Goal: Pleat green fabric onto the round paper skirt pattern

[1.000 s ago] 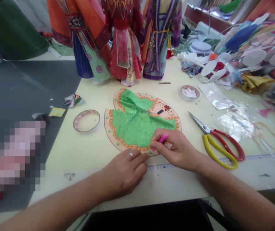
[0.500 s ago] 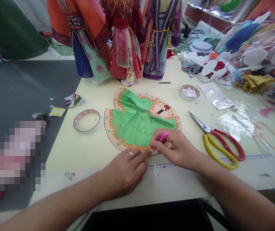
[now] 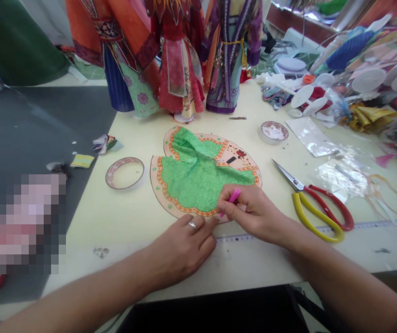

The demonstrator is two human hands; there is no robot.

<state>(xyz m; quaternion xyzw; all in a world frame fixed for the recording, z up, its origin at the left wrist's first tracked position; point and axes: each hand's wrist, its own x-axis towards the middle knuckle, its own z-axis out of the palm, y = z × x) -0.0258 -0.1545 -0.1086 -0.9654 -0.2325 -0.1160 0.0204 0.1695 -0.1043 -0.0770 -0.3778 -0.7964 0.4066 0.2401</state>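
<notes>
A rounded piece of fabric [image 3: 198, 185], green in the middle with an orange scalloped band and a peach border, lies on the table, its green part creased. At its near edge my left hand [image 3: 186, 247], wearing a ring, has its fingers bent and drawn together, fingertips on the border; the thumb is hidden. Beside it, my right hand [image 3: 250, 210] is closed around a slim pink stick-like tool [image 3: 235, 195], whose lower end points down at the border. The two hands' fingertips almost meet there.
Scissors [image 3: 318, 210] with red and yellow handles lie to the right. A tape roll [image 3: 125, 174] is at left, and another ring [image 3: 274, 133] holding white bits lies behind. Dressed dolls [image 3: 181, 69] stand at the back. Plastic bags [image 3: 340, 173] and bundled parts crowd the right.
My left hand has shifted very slightly right, and its knuckles have turned a little. The right hand stays almost in place with the pink tool.
</notes>
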